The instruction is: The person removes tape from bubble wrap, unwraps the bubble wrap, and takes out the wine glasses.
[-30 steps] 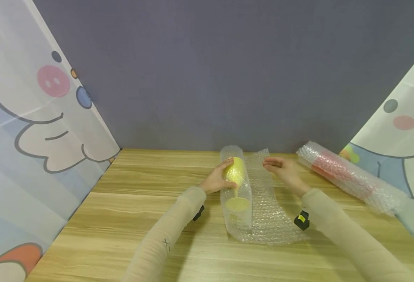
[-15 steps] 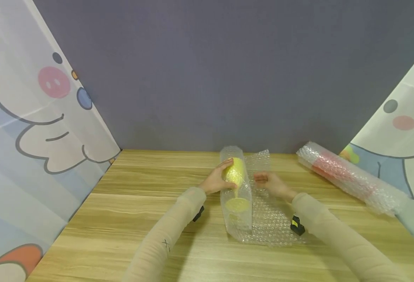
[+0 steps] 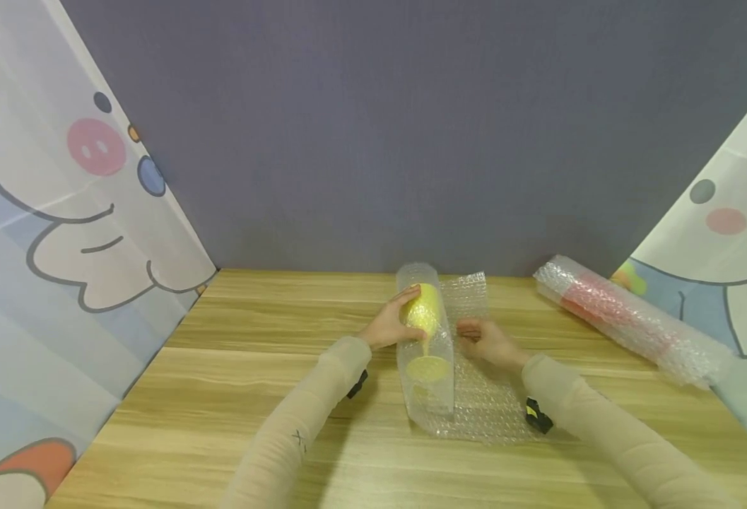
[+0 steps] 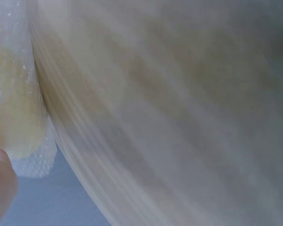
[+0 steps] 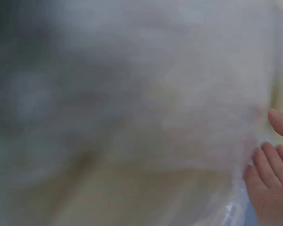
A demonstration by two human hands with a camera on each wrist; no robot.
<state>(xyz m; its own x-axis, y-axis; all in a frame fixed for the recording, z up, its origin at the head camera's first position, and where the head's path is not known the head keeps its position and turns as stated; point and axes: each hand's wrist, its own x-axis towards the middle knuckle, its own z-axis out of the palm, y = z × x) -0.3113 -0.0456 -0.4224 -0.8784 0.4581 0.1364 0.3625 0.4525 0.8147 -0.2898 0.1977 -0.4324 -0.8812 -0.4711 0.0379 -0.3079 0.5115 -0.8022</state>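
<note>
A yellow goblet [image 3: 428, 367] lies inside a tube of clear bubble wrap [image 3: 487, 413] on the table, its foot toward me. My left hand [image 3: 386, 326] grips the wrapped bowl from the left, thumb on the near side and fingers over the far side. Only part of the left hand [image 4: 2, 188] shows in its wrist view, beside the blurry wrap. My right hand [image 3: 492, 344] is over the loose flap, just right of the roll, fingers extended toward it. The right wrist view shows the right hand [image 5: 273, 188] with straight fingers by the wrap; whether they touch it, I cannot tell.
Another bubble-wrapped bundle [image 3: 634, 322] with something red inside lies at the table's right edge. A grey wall [image 3: 373, 141] rises behind the wooden table [image 3: 220, 396], and printed cartoon curtains hang on both sides.
My right hand has come from the flap's far right edge toward me and leftward, closer to the roll. My left hand keeps its grip in the same place.
</note>
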